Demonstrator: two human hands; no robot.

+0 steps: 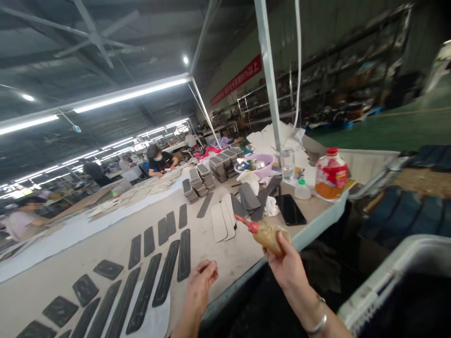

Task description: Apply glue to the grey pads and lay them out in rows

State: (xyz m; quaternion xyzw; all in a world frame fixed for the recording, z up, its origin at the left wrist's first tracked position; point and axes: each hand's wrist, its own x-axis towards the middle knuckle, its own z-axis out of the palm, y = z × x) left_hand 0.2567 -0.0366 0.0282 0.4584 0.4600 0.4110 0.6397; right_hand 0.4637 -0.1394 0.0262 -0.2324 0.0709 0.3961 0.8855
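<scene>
My right hand (pixel 287 267) is wrapped round a squeeze bottle (pixel 268 238) of yellowish-brown liquid, with a red nozzle tilted up to the left. Over the table's near edge, my left hand (pixel 201 284) has its fingers curled in, and nothing shows in them. Closest to it lies a dark, shiny long strip (pixel 184 255), the end one of a row of such strips. Behind that row runs another of shorter dark pieces (pixel 149 241). Pale rounded pieces (pixel 219 221) overlap on the table (pixel 200 239) beyond the bottle's nozzle.
Stacks of grey-topped pieces (pixel 206 174) stand farther back, beside a purple basin (pixel 265 170). To the right are a black phone (pixel 291 209), a glass (pixel 288 164) and a red-labelled jug (pixel 330 173). A metal post (pixel 269 75) rises behind. Another person (pixel 162 162) works across the table.
</scene>
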